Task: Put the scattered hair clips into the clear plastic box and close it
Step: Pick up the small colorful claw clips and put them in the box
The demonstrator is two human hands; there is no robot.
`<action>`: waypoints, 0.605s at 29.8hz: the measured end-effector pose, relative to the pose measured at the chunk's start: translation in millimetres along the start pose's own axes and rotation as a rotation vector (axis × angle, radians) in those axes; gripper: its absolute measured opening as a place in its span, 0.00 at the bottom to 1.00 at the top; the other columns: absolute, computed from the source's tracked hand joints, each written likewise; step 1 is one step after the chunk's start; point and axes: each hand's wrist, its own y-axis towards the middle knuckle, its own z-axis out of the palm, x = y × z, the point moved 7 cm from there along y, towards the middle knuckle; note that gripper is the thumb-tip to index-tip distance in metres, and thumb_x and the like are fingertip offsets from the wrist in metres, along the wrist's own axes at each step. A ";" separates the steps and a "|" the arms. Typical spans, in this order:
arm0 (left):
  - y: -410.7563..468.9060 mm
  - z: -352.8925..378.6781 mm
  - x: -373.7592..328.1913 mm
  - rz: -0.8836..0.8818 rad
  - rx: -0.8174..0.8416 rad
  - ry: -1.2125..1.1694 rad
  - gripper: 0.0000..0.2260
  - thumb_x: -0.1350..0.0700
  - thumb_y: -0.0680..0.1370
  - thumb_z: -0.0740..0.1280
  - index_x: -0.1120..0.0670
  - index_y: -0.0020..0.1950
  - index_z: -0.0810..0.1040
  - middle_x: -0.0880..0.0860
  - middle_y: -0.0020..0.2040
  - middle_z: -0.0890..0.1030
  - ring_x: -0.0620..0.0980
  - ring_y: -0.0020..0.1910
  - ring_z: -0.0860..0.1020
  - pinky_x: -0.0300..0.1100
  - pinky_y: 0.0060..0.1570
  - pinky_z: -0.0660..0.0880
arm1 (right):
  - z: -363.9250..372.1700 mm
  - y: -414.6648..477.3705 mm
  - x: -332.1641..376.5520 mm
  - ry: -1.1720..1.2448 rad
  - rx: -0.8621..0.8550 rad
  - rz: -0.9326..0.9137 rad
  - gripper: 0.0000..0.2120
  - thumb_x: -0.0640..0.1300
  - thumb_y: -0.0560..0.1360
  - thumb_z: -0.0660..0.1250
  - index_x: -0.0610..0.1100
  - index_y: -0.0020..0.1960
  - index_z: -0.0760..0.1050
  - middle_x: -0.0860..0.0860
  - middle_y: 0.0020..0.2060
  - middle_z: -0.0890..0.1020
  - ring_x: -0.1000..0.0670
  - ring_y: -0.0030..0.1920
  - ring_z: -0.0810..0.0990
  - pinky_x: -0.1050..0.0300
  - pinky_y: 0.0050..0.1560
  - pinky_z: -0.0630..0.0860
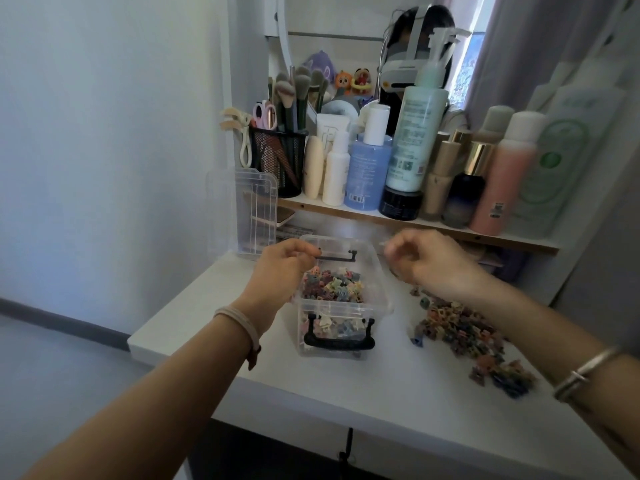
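so the clear box (381,289) sits open mid table (346,393), with a fair layer of sorted clips (332,285) in it already. what the next grab turns on imo: the leftover hair clips (457,330) lie to the right of the box, strung out diagonally from just beside its right wall towards the near right edge, pretty much under the right forearm. so the right hand (433,261) is way nearer. it's up by the box's far right corner, fingers curled in but blurry, cant tell if it's got anything. left hand (284,268) is over the box's left rim, fingers curled too, cant tell if holding a clip. lid (258,209) is off, leaning upright behind-left of the box, closer to the left hand
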 end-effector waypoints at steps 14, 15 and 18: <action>-2.4 1.0 -0.6 0.003 0.001 -0.002 0.12 0.63 0.77 0.60 0.51 0.38 0.75 0.51 0.40 0.76 0.47 0.30 0.69 0.36 0.27 0.67 | 45.1 -30.7 -23.9 -0.480 0.394 -0.043 0.09 0.37 0.70 0.65 0.43 0.48 0.81 0.54 0.38 0.78 0.57 0.42 0.74 0.79 0.31 0.62; -2.7 1.4 -0.4 0.001 0.003 -0.004 0.12 0.63 0.77 0.60 0.51 0.38 0.75 0.51 0.41 0.76 0.47 0.31 0.70 0.36 0.28 0.68 | 43.3 -29.8 -24.3 -0.473 0.373 -0.043 0.09 0.36 0.70 0.65 0.42 0.48 0.81 0.53 0.39 0.79 0.56 0.43 0.75 0.78 0.34 0.65; -3.3 1.5 0.0 -0.010 -0.001 -0.003 0.12 0.63 0.78 0.60 0.51 0.38 0.75 0.51 0.42 0.76 0.47 0.32 0.70 0.37 0.29 0.68 | 18.1 -22.0 -14.1 -0.294 0.137 -0.008 0.06 0.37 0.71 0.68 0.45 0.44 0.81 0.54 0.38 0.79 0.54 0.42 0.78 0.66 0.43 0.73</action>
